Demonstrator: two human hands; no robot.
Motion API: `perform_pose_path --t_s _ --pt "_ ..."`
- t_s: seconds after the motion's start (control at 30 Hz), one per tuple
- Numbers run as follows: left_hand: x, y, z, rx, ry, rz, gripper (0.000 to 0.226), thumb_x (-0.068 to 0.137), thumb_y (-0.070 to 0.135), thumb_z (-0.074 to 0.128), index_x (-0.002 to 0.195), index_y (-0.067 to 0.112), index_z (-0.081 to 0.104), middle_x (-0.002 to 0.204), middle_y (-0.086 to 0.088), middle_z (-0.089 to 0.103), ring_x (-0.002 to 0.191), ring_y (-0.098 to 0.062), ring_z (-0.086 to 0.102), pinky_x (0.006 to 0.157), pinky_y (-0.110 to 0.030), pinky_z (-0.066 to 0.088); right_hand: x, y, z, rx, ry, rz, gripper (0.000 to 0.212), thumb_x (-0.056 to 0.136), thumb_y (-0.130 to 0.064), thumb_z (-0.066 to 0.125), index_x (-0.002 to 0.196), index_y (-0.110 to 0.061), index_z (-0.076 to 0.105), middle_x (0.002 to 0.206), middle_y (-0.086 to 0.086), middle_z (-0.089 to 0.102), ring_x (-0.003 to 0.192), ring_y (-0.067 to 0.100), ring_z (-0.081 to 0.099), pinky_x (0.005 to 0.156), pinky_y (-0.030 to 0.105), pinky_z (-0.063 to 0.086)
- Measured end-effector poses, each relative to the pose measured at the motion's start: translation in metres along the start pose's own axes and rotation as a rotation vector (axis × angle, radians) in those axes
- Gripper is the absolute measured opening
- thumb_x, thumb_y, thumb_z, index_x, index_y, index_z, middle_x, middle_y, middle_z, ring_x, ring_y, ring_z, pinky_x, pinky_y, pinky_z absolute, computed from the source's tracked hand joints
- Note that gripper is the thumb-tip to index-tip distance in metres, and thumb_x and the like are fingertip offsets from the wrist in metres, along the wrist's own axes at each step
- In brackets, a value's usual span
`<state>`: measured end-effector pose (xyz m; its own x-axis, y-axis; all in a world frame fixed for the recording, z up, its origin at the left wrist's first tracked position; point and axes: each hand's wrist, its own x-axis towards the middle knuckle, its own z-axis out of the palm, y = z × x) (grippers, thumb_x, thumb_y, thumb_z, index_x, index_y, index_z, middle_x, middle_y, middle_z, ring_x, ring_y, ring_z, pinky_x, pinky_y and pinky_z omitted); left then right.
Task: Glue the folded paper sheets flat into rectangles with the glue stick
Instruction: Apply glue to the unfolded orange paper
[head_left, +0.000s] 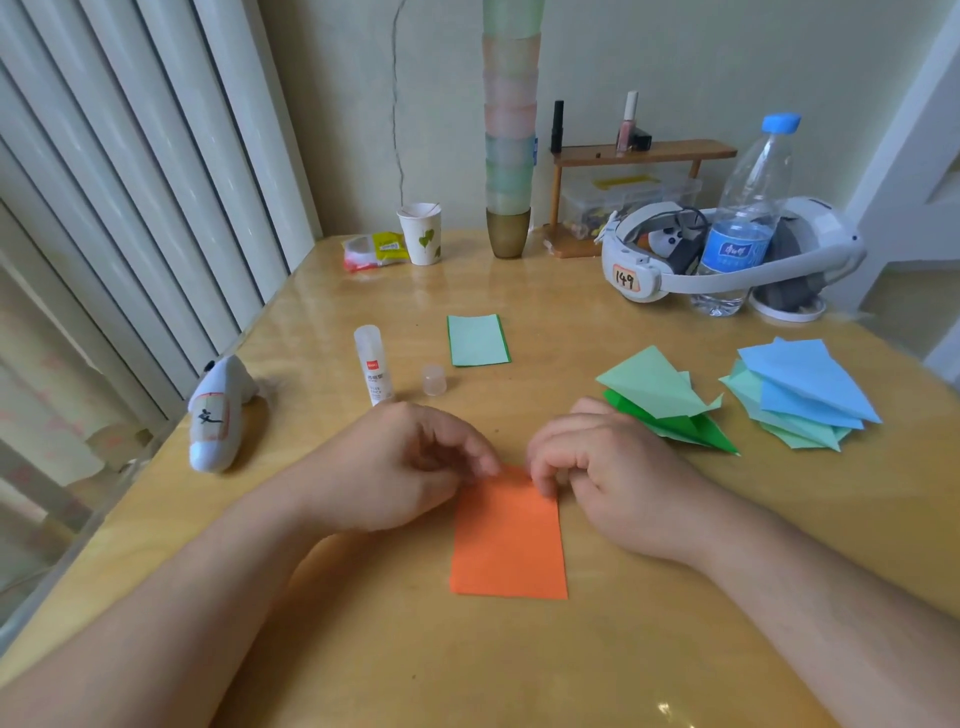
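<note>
Orange paper rectangle (509, 540): flat on the tabletop (571, 322), near its front edge, midway across. Left hand (400, 467): curled fingers pinching the rectangle's far left corner. Right hand (597, 467): curled fingers pinching the far right corner. Glue stick (373, 371): upright, uncapped, behind the left hand; its cap (434, 379) just beside it. Green rectangle (478, 340): flat, farther back. Green folded sheets (670, 405) and blue folded sheets (800, 395): stacked toward the right edge.

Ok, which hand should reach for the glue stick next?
Left hand, probably: the uncapped glue stick stands just beyond its knuckles, while the right hand would have to cross over the orange paper.
</note>
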<state>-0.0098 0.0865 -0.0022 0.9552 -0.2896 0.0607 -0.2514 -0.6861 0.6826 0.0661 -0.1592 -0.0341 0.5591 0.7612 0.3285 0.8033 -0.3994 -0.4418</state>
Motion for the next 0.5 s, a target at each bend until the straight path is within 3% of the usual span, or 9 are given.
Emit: perform_pose_path --t_s 0.13,0.2,0.3,0.4,0.5 --pt "0.005 -0.006 0.009 0.2 -0.029 0.127 0.024 0.092 0.022 0.075 0.107 0.041 0.08 0.104 0.018 0.068 0.099 -0.005 0.067 0.089 -0.02 0.051 -0.001 -0.002 -0.001 -0.009 0.008 -0.006 0.043 0.081 -0.004 0.054 0.097 -0.037 0.075 0.094 -0.023 0.066 0.096 0.013 0.052 0.084 0.02 0.043" --pt "0.006 -0.008 0.011 0.227 -0.046 0.139 0.024 0.09 0.026 0.078 0.106 0.044 0.08 0.103 0.017 0.066 0.096 -0.005 0.067 0.088 -0.021 0.051 -0.002 -0.005 -0.001 -0.04 -0.015 -0.022 0.032 0.081 -0.016 0.057 0.091 -0.037 0.08 0.097 -0.022 0.063 0.098 0.011 0.05 0.084 0.019 0.042" --pt "0.003 -0.004 0.005 0.156 0.027 0.165 0.017 0.089 0.021 0.079 0.099 0.034 0.083 0.098 0.012 0.071 0.09 -0.012 0.069 0.081 -0.025 0.054 -0.002 -0.005 0.001 -0.064 0.0 -0.03 0.025 0.084 -0.026 0.06 0.092 -0.037 0.081 0.099 -0.022 0.06 0.098 0.011 0.051 0.084 0.024 0.046" --pt "-0.002 0.003 -0.015 -0.188 0.417 0.096 0.017 0.086 0.014 0.07 0.083 0.029 0.078 0.081 0.008 0.073 0.067 -0.011 0.064 0.06 -0.02 0.048 -0.002 -0.005 0.0 -0.057 -0.019 0.033 0.035 0.086 -0.049 0.059 0.115 -0.04 0.076 0.106 -0.024 0.058 0.103 0.008 0.051 0.091 0.024 0.046" --pt "-0.004 0.0 -0.039 -0.507 0.912 0.031 0.022 0.076 0.0 0.056 0.076 0.023 0.058 0.065 0.01 0.054 0.055 -0.007 0.042 0.049 -0.019 0.032 -0.001 -0.01 -0.003 -0.119 -0.145 0.132 0.068 0.084 -0.076 0.045 0.139 -0.041 0.061 0.124 -0.026 0.05 0.119 0.007 0.041 0.105 0.03 0.04"
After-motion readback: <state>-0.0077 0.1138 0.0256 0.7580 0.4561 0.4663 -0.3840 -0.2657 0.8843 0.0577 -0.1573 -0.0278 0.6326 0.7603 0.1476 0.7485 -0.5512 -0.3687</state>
